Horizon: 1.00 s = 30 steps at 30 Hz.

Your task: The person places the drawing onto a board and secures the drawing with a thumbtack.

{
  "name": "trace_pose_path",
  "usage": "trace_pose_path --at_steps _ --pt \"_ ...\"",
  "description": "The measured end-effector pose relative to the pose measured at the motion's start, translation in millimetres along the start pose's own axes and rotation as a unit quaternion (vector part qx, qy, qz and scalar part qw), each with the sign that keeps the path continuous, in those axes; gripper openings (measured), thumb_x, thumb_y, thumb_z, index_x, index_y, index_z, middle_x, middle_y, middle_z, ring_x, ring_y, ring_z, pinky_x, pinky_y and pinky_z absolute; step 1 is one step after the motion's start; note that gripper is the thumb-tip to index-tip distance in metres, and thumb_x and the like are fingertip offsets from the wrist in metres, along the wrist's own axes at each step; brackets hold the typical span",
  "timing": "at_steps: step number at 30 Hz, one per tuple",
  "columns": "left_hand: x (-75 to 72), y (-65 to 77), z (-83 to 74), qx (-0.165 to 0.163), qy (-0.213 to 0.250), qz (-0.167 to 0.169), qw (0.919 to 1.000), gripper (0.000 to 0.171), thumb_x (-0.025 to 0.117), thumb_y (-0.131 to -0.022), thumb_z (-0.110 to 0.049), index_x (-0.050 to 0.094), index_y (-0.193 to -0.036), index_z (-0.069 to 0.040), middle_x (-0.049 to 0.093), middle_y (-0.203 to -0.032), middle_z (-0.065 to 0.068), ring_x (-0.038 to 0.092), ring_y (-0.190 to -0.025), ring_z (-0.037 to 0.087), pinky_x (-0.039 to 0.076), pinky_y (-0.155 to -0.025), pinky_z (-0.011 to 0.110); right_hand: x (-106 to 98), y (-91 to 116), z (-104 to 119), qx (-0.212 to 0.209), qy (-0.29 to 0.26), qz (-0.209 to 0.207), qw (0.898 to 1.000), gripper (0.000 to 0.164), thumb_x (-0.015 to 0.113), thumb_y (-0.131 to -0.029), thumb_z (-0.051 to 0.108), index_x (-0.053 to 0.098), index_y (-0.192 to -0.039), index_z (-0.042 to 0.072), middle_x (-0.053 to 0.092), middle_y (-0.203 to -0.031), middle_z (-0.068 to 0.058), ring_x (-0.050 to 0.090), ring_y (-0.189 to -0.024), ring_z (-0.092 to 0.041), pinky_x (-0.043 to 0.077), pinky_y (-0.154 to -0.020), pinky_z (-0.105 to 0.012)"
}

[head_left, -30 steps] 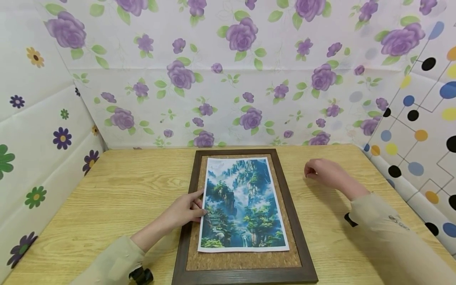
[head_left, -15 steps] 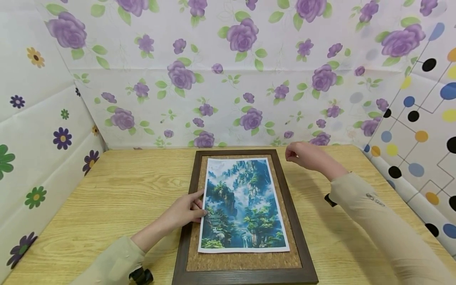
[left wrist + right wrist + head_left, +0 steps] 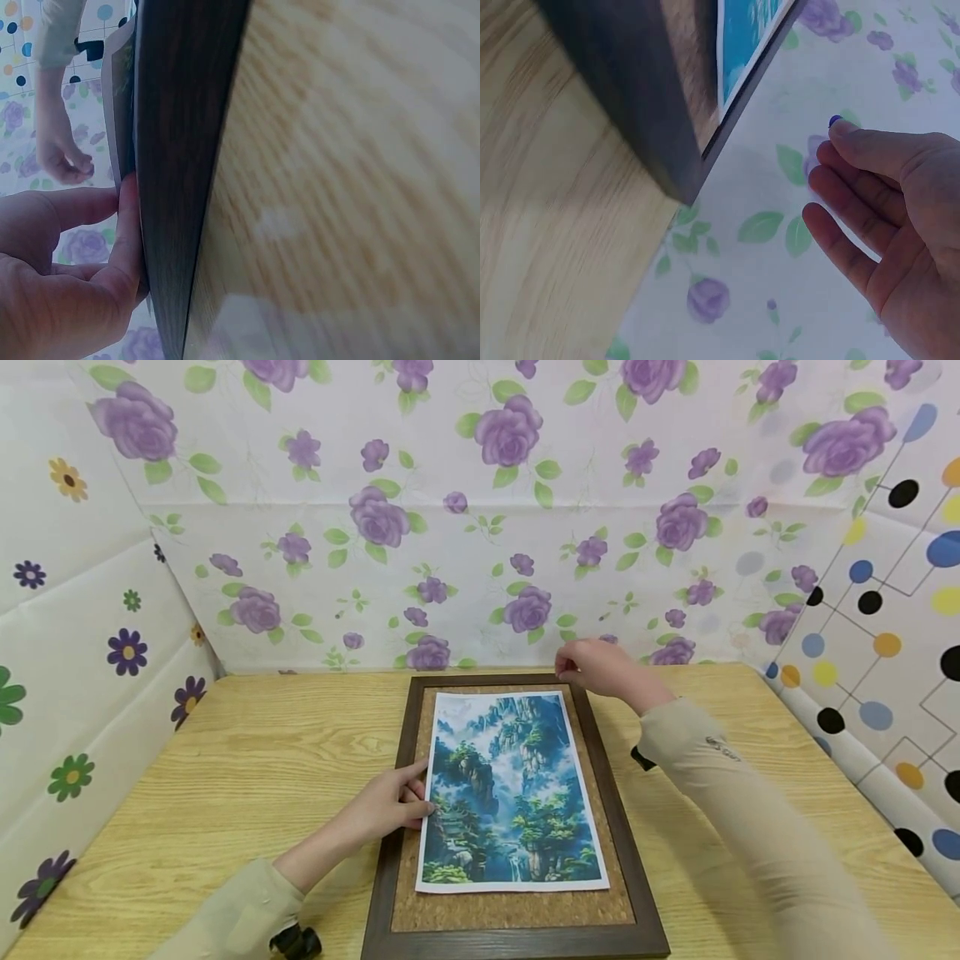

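Note:
A landscape print (image 3: pixel 517 789) of blue-green mountains lies on a cork board (image 3: pixel 510 912) in a dark wooden frame. At the print's left edge, my left hand (image 3: pixel 382 806) holds the paper, thumb on top; in the left wrist view, the left-hand fingers (image 3: pixel 129 217) meet at that edge beside the frame. My right hand (image 3: pixel 600 668) hovers above the board's far right corner. Its thumb and index finger pinch a small blue pushpin (image 3: pixel 835 119), of which only a bit shows in the right wrist view; the rest is hidden by the fingertips.
The board rests on a wood-grain table (image 3: pixel 300 752). A floral backdrop (image 3: pixel 450 568) stands behind the table, a daisy-patterned sheet (image 3: pixel 90 693) on the left and a dotted sheet (image 3: pixel 885 677) on the right.
My right hand has moved left and away from me, from over the table at the right to the board's far right corner. The left hand, print and board stay put.

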<state>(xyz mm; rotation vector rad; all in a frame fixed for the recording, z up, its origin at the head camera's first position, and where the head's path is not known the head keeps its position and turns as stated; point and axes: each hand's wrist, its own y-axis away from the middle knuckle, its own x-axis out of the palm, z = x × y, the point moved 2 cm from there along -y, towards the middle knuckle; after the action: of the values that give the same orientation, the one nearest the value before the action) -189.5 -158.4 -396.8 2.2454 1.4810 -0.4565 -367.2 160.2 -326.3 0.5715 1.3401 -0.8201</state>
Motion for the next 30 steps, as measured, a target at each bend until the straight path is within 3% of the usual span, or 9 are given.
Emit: trace_pose_path --at_steps 11,30 --pt "0.3 1.4 -1.6 -0.003 0.006 0.001 1.0 0.072 0.063 -0.094 -0.006 0.025 -0.155 0.004 0.058 -0.094 0.012 0.063 -0.079 0.015 0.061 -0.072 0.032 15 -34 26 -0.017 -0.023 -0.006 1.0 0.009 0.065 -0.096 0.015 0.073 -0.098 0.01 0.072 -0.094 -0.004 0.066 -0.086 -0.019 0.057 -0.081 -0.037" --pt "0.1 0.8 -1.6 -0.005 0.013 0.004 0.9999 0.072 0.061 -0.095 -0.006 0.024 -0.155 0.004 0.057 -0.093 0.012 0.064 -0.08 0.015 0.062 -0.073 0.032 58 -65 39 -0.039 -0.101 0.002 0.994 0.01 0.062 -0.098 0.015 0.069 -0.092 0.011 0.07 -0.09 -0.005 0.061 -0.076 -0.015 0.053 -0.073 -0.032"
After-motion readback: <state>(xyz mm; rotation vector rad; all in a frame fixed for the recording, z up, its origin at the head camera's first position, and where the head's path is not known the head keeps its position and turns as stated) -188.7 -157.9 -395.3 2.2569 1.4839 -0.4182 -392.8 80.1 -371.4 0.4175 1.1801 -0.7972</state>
